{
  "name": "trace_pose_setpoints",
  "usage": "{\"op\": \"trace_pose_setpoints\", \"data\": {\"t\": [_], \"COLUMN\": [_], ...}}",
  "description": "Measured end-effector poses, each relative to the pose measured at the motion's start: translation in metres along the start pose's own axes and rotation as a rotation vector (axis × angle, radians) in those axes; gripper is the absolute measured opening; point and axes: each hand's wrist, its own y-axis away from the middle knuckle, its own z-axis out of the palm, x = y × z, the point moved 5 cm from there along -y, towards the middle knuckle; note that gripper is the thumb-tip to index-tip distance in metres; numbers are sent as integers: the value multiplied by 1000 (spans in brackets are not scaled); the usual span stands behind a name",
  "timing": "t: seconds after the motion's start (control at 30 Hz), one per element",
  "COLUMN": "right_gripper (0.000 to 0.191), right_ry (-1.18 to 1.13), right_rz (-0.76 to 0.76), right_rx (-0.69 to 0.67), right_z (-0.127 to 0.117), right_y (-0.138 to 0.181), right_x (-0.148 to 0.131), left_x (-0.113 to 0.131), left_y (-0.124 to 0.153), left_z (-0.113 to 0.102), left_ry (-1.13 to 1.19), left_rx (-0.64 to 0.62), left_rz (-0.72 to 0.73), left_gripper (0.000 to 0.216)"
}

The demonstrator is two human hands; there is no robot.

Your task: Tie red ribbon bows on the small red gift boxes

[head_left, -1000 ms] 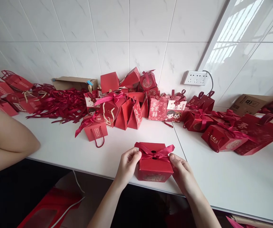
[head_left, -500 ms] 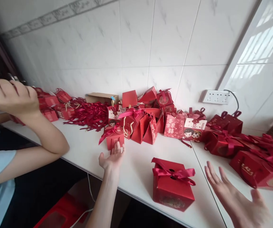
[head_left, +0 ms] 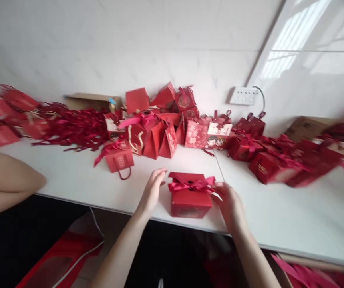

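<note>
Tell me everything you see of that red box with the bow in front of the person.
The red box looks like glossy card, roughly cubic, upright near the front edge of the white counter. A red ribbon bow sits on top. The right hand touches its right side at the ribbon; the left hand is open just left of it.

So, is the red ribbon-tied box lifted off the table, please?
No, the red box stands on the white table near its front edge.
</note>
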Motion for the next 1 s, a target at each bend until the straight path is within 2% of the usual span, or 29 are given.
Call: {"op": "trace_pose_setpoints", "data": {"t": [0.1, 0.17, 0.23, 0.33, 0.47, 0.63, 0.73, 0.8, 0.9, 1.0], "right_gripper": [40, 39, 34, 29, 35, 41, 42, 41, 39, 37], "right_ry": [99, 103, 87, 113, 253, 451, 556, 488, 380, 381], "right_rz": [44, 45, 20, -24, -34, -29, 13, 17, -89, -175], "right_rx": [-65, -130, -180, -212, -233, -154, -184, -252, -272, -304], "right_z": [9, 16, 23, 35, 47, 33, 22, 21, 28, 43], "right_y": [3, 2, -2, -10, -23, -25, -18, -14, -15, -24], "right_x": [-3, -11, -22, -35, -46, -54, -46, -42, -47, -56], "left_x": [-8, -4, 3, 15, 30, 40, 34, 26, 14, 7], "left_y": [-7, -13, -19, -28, -37, -44, -49, -53, -56, -57], "left_z": [14, 23, 27, 30, 39, 51, 56, 58, 60, 62], "left_ry": [-101, -162, -224, -288, -295, -347, -345, -320, -273, -228], "left_rx": [-206, -335, -394, -428, -494, -513, -520, -522, -545, -585], "left_rz": [-43, -58, -48, 19, 72, 77, 37, 14, -48, -110], "left_gripper": [32, 30, 30, 31, 25, 15, 16, 18, 23, 28]}}
